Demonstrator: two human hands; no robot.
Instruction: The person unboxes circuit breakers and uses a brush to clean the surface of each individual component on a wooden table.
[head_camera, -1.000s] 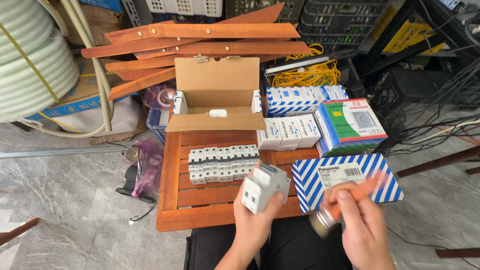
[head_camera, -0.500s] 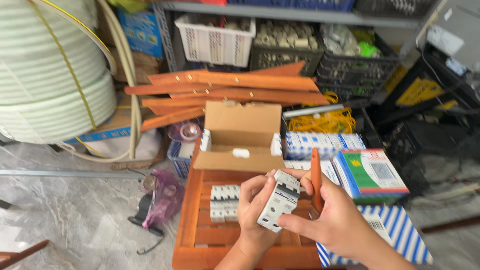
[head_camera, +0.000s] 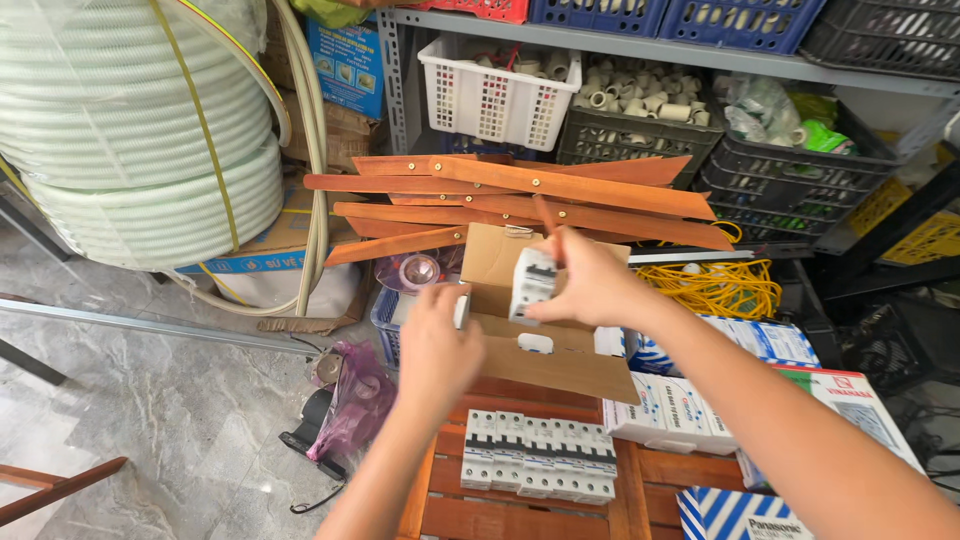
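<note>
Here the right hand (head_camera: 590, 285) pinches a white circuit breaker (head_camera: 532, 285) and an orange stick over the open cardboard box (head_camera: 545, 350) at the table's (head_camera: 455, 505) far edge; the left hand (head_camera: 435, 345), fingers curled, touches the box's left flap.

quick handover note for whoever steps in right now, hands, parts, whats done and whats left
Right hand: pinches a white circuit breaker together with a thin reddish-brown tool, over the open brown cardboard box.
Left hand: at the box's left edge, touching a small white part there; grip unclear.
Row of white circuit breakers: lying on the slatted wooden table, in front of the box.
Done: one breaker lifted to the box.
Left: the row on the table is not in the box.
</note>
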